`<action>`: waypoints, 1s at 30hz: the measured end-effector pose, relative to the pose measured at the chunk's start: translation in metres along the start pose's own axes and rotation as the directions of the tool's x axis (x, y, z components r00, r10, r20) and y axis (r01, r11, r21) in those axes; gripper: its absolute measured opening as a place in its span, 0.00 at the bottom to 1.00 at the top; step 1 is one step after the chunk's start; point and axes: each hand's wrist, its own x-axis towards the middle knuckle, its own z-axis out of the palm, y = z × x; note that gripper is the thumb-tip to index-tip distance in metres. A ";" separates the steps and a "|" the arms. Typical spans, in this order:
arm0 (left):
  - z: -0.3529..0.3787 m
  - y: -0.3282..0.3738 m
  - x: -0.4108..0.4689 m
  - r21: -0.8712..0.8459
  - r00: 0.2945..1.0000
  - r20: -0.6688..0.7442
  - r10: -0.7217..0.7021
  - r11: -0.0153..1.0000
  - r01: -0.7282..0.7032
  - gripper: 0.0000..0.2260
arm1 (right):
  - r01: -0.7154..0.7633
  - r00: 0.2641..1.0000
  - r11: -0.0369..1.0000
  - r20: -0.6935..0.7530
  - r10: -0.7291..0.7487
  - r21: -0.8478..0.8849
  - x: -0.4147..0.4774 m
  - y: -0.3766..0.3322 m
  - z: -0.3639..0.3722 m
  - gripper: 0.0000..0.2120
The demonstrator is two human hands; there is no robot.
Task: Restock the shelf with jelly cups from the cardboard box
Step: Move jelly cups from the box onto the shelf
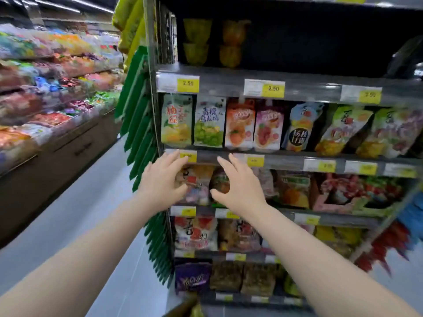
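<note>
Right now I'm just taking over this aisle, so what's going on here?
A person's left hand and right hand hover open and empty before the shelves. The top shelf holds four jelly cups in two stacks, with room beside them. What looks like a corner of the cardboard box shows below.

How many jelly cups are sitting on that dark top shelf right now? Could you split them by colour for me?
Top shelf:
Green cups: 2, one stacked on the other
Orange-yellow cups: 2, also stacked
Total: 4
</note>
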 end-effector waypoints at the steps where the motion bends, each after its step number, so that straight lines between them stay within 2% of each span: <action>1: 0.010 -0.001 -0.014 0.006 0.999 0.038 -0.030 1.000 0.029 0.32 | -0.001 0.999 1.000 0.041 0.002 -0.012 -0.012 0.001 0.010 0.38; 7: 0.071 -0.008 -0.111 -0.011 0.953 0.254 -0.167 0.984 0.175 0.34 | -0.016 0.969 0.999 0.247 0.027 -0.046 -0.088 0.013 0.071 0.39; 17: 0.170 -0.061 -0.216 -0.039 0.781 0.581 -0.229 0.951 0.307 0.34 | -0.146 0.837 0.988 0.527 0.147 -0.043 -0.154 0.019 0.193 0.38; 22: 0.227 -0.101 -0.247 -0.051 0.693 0.694 -0.196 0.947 0.319 0.35 | -0.248 0.756 0.967 0.612 0.233 -0.061 -0.176 0.024 0.270 0.37; 30: 0.345 -0.163 -0.300 -0.048 0.613 0.769 -0.182 0.940 0.339 0.36 | -0.365 0.648 0.928 0.696 0.308 -0.071 -0.215 0.032 0.429 0.36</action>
